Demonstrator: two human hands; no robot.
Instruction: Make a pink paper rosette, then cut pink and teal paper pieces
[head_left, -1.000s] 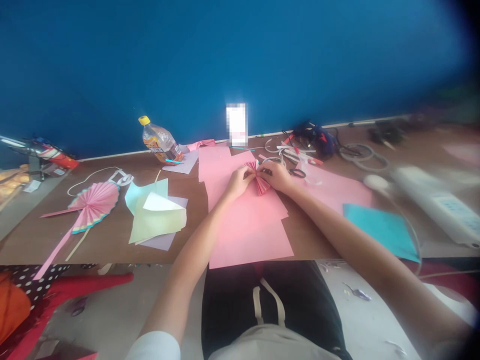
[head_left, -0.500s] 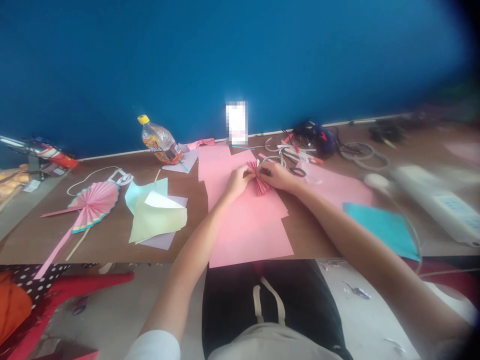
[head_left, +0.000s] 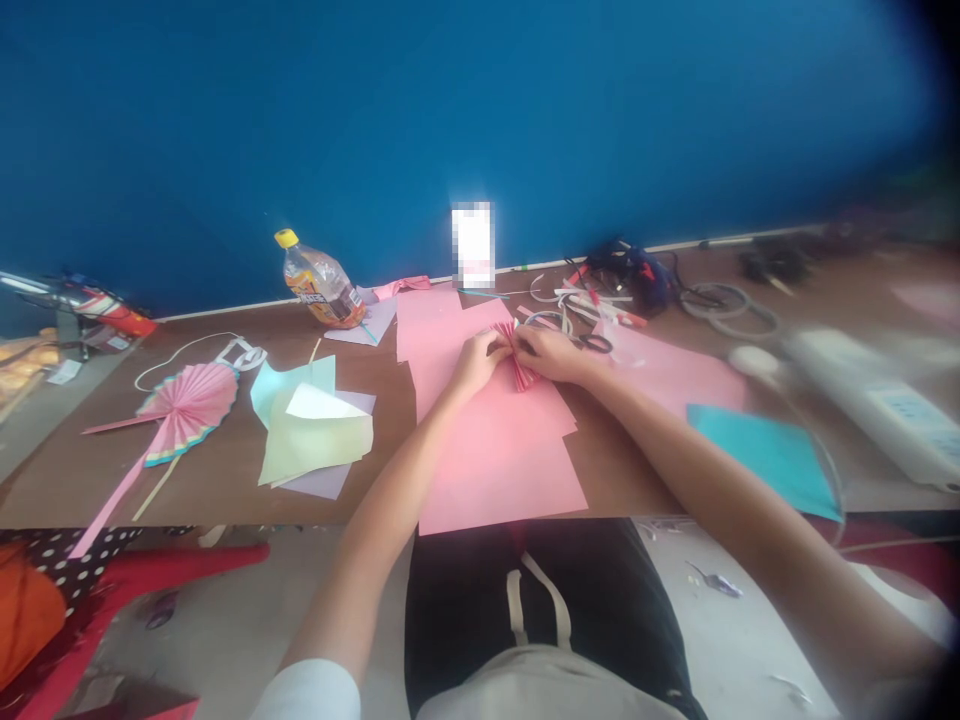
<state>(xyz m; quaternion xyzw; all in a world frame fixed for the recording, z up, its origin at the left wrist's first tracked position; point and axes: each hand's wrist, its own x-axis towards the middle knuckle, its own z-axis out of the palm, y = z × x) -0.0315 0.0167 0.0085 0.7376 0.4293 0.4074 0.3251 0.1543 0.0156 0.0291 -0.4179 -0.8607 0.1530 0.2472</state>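
Pinched at its middle between my two hands is a pleated pink paper fan (head_left: 524,374), its folds flaring out above and below like a bow. My left hand (head_left: 480,360) is closed on its left side, fingertips at the pinched centre. From the other side my right hand (head_left: 551,352) grips the same centre, its fingers bent and partly hiding the folds. Beneath both hands lie overlapping pink paper sheets (head_left: 495,480) on the brown table (head_left: 622,490).
A finished-looking pink fan (head_left: 195,400) and a stack of coloured paper (head_left: 315,440) lie left. Behind stand a bottle (head_left: 322,285) and a blurred-out bright rectangle (head_left: 473,245). On the right are scissors (head_left: 595,343), a teal sheet (head_left: 765,455) and a white power strip (head_left: 877,405).
My right hand has shifted slightly to the left over the fan's centre. My left hand and the surrounding things have stayed nearly in place.
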